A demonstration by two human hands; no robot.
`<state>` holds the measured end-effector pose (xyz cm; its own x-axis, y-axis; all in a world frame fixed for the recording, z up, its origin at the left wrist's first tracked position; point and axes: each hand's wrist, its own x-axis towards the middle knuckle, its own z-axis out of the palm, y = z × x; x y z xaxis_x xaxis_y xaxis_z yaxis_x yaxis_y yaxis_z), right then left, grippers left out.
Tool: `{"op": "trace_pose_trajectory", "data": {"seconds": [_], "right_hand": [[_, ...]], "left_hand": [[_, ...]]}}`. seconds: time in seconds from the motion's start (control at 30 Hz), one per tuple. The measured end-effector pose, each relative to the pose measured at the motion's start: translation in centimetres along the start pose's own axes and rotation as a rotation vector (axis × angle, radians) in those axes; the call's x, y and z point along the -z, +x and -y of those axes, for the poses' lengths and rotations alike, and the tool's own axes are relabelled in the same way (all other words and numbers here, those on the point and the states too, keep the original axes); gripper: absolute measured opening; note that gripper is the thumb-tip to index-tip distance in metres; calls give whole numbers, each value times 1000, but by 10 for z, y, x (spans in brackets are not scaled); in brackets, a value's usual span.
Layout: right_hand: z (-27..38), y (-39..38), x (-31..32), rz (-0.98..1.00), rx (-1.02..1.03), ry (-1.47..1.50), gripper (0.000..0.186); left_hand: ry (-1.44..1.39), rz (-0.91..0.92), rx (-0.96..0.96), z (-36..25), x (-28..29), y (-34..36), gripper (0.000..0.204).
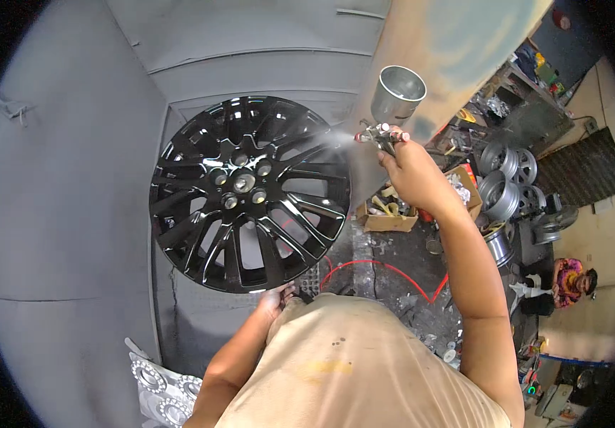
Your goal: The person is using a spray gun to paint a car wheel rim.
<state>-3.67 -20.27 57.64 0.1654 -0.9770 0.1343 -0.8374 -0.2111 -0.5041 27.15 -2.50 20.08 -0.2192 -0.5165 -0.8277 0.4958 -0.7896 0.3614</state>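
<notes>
A glossy black multi-spoke car wheel rim (273,255) faces up in front of me. My right hand (413,171) is closed around a spray gun (379,134), which has a metal paint cup (396,100) on top. From its nozzle a pale mist (336,138) blows left onto the upper right spokes of the wheel. Down at the wheel's near edge is my left hand (273,301), close against or just under the rim. Its fingers are partly hidden there, so I cannot tell whether they grip the wheel.
Grey booth walls (72,214) stand left and behind. A red hose (386,265) curves across the floor. Right of me are a cardboard box (387,220) and several silver wheels (499,194). A person (571,282) is at the far right. Embossed silvery sheeting (161,389) lies lower left.
</notes>
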Motion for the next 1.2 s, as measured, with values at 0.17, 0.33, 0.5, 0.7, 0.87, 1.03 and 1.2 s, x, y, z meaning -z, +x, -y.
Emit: {"op": "trace_pose_trajectory", "data": {"seconds": [0.17,0.33,0.5,0.7,0.87,1.03,1.2], "right_hand": [[35,-2,-1,89,43,168,24],[72,-3,24,350,-17,275,24],[43,11,-10,192,141,209,25],[19,15,-15,19,126,66,28],[0,11,-7,-30,81,14,30],[-15,10,-4,-93,99,26,28],[-22,17,-9,-116,66,12,22]], "left_hand": [[-24,-9,42,1,13,4,18],[-27,-63,2,2,18,5,17],[-25,-73,-12,-1,22,0,13],[1,-111,-76,-7,29,-10,12],[24,-163,-57,-9,57,-1,14],[74,-165,-92,-19,85,0,17],[109,-178,-171,-34,104,-8,18]]}}
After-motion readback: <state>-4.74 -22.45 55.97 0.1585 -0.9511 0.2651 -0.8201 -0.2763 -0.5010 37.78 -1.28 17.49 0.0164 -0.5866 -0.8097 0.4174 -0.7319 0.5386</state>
